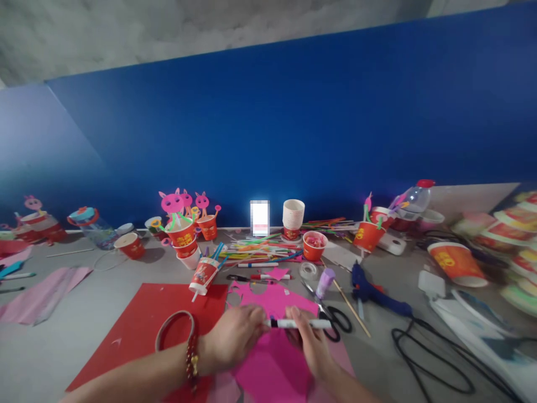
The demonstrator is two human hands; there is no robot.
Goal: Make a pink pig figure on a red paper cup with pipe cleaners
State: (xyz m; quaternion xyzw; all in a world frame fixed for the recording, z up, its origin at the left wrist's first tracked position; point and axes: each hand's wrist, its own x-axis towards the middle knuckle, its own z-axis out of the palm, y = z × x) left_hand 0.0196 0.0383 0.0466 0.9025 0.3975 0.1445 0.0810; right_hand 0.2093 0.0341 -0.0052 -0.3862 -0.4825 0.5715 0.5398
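A white marker [315,323] with a dark band lies level between my two hands, above bright pink paper [274,369]. My left hand [237,336], a beaded bracelet at its wrist, closes its fingers on the marker's left end. Around the marker's middle, my right hand [308,341] has its thumb and fingers closed. Beneath the left forearm is a red sheet [126,330], with a roll of tape [174,314] on it. Black-handled scissors [339,320] sit just right of my right hand, near a purple glue stick [325,283].
A blue glue gun [377,294] with a looping black cord and a wooden stick [352,308] are on the right. Colourful pipe cleaners [262,250], a cup stack [293,214] and a decorated paper cup [204,276] stand or lie farther back. Pink paper [46,294] is at left.
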